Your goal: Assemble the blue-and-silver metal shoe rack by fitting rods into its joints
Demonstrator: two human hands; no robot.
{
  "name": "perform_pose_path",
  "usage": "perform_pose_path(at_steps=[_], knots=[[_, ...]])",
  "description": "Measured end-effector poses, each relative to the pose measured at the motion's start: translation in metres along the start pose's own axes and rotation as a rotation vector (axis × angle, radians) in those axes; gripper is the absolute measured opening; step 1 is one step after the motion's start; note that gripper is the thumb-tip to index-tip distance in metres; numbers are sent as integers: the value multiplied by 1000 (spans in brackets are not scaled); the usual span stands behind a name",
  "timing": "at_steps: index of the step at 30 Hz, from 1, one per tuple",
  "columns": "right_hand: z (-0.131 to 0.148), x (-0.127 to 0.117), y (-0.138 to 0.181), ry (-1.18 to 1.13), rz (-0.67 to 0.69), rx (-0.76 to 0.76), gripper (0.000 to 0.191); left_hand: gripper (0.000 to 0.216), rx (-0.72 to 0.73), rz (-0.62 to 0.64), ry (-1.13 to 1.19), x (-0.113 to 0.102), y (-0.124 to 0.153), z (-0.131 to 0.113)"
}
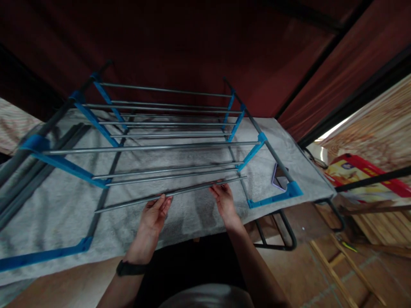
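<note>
A rack of grey metal tubes with blue plastic connectors (66, 164) lies on its side before me. My left hand (156, 211) is closed on a loose grey metal tube (189, 188), left of its middle. Farther right along the same tube, my right hand (223, 199) pinches it between thumb and fingers. The tube slants slightly, its right end higher in view, and both its ends are free of connectors. Beyond it, several tubes join the blue side pieces. The nearest blue connectors, one at the left (45, 255) and one at the right (272, 199), have no crossbar between them.
The rack lies on a surface covered with a grey cloth (195, 218). A phone (280, 176) lies near the right side piece. More dark tubes (61, 145) lie at the left. Dark red fabric (180, 47) hangs behind; a red and yellow package (362, 177) is at the right.
</note>
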State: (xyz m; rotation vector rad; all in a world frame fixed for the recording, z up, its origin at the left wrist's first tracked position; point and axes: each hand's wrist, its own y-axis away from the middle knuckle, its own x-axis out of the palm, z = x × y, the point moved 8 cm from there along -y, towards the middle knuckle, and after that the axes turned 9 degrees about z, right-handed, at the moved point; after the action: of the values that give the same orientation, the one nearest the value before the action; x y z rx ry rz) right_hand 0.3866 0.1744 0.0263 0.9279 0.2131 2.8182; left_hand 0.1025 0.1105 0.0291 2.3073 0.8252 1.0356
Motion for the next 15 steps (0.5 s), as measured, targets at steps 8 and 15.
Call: perform_pose_path(at_steps=[8, 15], knots=[[-10, 7, 1, -28, -14, 21, 38, 33, 6, 22, -24, 17, 5, 3], [-17, 18, 3, -22, 25, 3, 39, 30, 26, 70, -8, 19, 6, 7]])
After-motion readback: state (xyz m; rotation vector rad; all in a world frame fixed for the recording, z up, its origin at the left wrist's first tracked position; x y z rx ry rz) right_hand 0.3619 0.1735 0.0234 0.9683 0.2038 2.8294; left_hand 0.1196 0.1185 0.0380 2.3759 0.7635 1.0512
